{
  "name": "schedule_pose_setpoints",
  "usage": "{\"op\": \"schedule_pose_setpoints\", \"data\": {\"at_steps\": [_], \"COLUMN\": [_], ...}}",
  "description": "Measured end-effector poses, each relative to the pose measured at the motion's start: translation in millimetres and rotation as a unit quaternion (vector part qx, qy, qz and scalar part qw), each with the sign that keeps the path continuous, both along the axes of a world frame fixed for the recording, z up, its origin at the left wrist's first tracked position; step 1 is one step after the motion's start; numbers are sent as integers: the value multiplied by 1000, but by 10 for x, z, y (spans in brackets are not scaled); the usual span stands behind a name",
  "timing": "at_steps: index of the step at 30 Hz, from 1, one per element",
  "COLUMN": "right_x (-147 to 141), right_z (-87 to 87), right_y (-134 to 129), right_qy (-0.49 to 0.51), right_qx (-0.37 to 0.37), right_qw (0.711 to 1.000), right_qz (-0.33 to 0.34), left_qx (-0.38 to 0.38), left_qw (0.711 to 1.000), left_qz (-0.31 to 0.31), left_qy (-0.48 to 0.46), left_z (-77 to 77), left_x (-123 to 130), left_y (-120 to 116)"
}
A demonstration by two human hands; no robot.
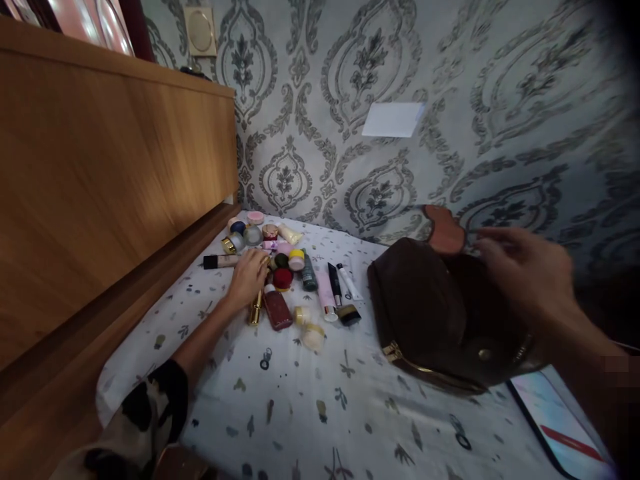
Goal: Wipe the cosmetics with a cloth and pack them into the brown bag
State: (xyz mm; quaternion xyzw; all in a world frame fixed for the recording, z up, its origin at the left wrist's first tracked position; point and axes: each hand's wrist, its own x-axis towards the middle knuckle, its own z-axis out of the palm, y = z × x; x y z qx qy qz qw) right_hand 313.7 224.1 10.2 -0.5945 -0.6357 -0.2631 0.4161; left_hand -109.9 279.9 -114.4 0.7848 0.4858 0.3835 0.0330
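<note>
Open brown bag and loose cosmetics, two hands at work

Left hand [251, 272]: at the left part of the cosmetics group, fingers bent down over small pieces; whether they were closed on one could not be told. Right hand [525, 270]: at the mouth of the brown bag [415, 287], fingers near the tan flap [444, 230], blurred; whether it gripped anything could not be told.

Handling, as judged: pieces lay crowded, so a light fingertip pinch on one item, lifted straight up, would have suited best. The gold tube [256, 310] and the dark red bottle [278, 312] lay close together and called for care against knocking. The flap, kept back, would have left the mouth clear.

Bag: right side of the printed cloth [225, 417], gold zip puller [393, 351] on its near side.

Also recorded: red-lidded jar [283, 279], yellow-lidded jar [296, 260], dark green tube [309, 275] and pink tube [327, 295], between left hand and bag; black-capped bottle [220, 261], left; phone [555, 420], near right, partly behind the right forearm.

Obstructions: wooden cabinet [110, 167], left; patterned wall [310, 177], far side, close behind the bag. Right forearm hid part of the bag.
</note>
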Motion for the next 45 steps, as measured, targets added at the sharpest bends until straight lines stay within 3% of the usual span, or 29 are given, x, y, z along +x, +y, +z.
{"op": "schedule_pose_setpoints", "data": {"at_steps": [2,3,5,7,11,15,24,27,31,37,41,45], "right_x": [-373,-596,-1043,-1410,-1790,-1904,-1929,-1928,-1925,-1911,-1904,-1896], "right_z": [9,-32,-213,-504,-1146,-1487,-1582,-1600,-1590,-1566,-1569,-1577], "right_y": [-292,-418,-597,-659,-548,-440,-484,-487,-495,-518,-515,-503], "right_qy": [46,49,13,-50,-100,-59,24,29,28,33,39,42], "right_qx": [55,69,18,-72,-210,-267,-250,-250,-238,-233,-230,-226], "right_qw": [997,993,976,954,936,936,926,925,928,928,928,926], "right_qz": [21,76,215,288,263,223,280,283,286,289,292,299], "left_qx": [-15,-24,-43,-63,-85,-99,-105,-103,-83,-91,-104,-109], "left_qw": [1000,999,998,996,991,984,971,972,978,979,979,981], "left_qz": [27,35,47,56,44,12,-37,-27,-37,-17,-4,-69], "left_qy": [7,11,23,41,93,145,210,211,190,179,173,147], "left_z": [-54,-87,-153,-200,-190,-66,144,199,225,79,11,38], "left_x": [-111,-152,-201,-215,-202,-264,-535,-417,-67,379,384,271], "left_y": [165,229,315,354,353,287,-44,-85,-129,-156,-129,-126]}}
